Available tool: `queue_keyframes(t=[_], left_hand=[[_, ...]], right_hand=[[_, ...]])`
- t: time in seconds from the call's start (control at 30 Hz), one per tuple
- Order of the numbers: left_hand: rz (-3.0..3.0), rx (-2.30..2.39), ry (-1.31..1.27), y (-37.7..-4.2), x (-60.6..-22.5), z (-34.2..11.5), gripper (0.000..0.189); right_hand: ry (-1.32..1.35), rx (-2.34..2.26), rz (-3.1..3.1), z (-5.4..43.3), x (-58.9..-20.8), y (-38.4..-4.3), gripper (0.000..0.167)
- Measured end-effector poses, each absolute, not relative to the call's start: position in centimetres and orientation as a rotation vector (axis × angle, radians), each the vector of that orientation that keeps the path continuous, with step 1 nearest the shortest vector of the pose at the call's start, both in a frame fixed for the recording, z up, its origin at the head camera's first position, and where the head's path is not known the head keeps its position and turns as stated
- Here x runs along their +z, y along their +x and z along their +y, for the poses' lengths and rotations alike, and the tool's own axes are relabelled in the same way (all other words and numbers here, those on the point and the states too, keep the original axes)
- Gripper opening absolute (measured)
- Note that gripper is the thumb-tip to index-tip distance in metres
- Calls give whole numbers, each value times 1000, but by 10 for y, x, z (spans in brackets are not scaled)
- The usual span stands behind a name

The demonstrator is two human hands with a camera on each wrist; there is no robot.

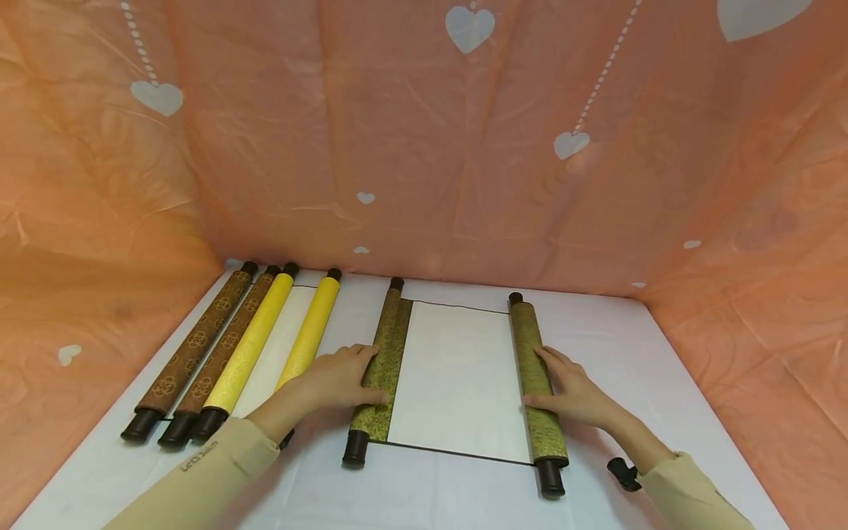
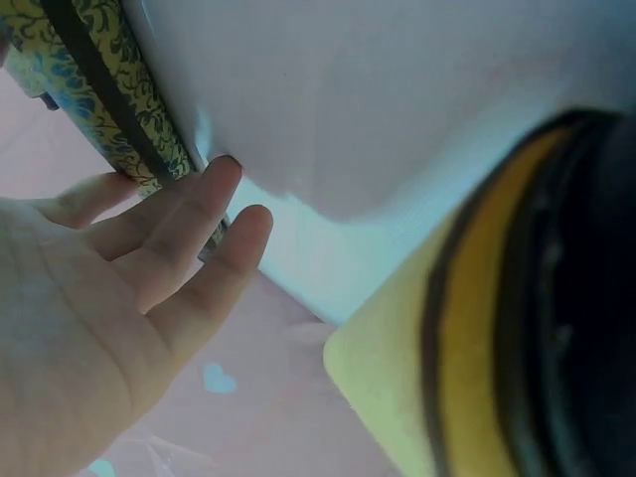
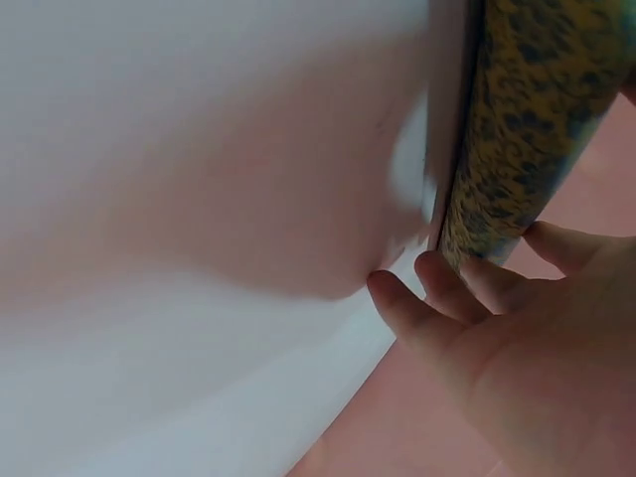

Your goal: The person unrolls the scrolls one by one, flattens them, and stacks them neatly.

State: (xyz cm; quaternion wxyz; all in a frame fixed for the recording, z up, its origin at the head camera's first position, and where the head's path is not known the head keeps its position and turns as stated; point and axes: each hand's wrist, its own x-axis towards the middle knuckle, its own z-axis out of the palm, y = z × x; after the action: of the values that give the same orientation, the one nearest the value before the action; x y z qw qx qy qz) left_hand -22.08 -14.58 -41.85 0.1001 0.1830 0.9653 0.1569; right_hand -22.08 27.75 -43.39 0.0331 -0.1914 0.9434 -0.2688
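Note:
A green-patterned scroll lies partly unrolled on the white table, its blank white sheet showing between two rollers with dark end knobs. My left hand holds the left roller, thumb over its top and fingers along the outer side. On the right roller, my right hand has its thumb reaching across to the inner edge and its fingers at the outer side. In the right wrist view, some fingertips rest low by the patterned roller. The left wrist view shows the fingers spread beside the roller.
Left of the green scroll lies a yellow scroll, slightly unrolled, close to my left forearm. A brown scroll with flower patterns lies at the far left. Pink-orange cloth with white hearts walls the table at the back and sides.

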Motion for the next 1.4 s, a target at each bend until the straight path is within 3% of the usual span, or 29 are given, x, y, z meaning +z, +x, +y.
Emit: queue_keyframes(t=[0.2, 0.43, 0.73, 1.03, 1.4], left_hand=[[2864, 467, 537, -222, -424, -148, 92], [2867, 475, 577, -223, -433, -154, 93], [2850, 490, 672, -223, -433, -160, 76], [2887, 477, 690, -225, -436, -167, 79], [2893, 533, 712, -226, -437, -174, 83]], right_hand=[[-557, -939, 2843, 289, -435, -219, 92], [-687, -1076, 2802, 298, -438, -220, 70], [-662, -1047, 2853, 307, -435, -214, 51], [-462, -944, 2891, 314, -434, -210, 91], [-424, -1013, 2858, 332, -436, -207, 85]])
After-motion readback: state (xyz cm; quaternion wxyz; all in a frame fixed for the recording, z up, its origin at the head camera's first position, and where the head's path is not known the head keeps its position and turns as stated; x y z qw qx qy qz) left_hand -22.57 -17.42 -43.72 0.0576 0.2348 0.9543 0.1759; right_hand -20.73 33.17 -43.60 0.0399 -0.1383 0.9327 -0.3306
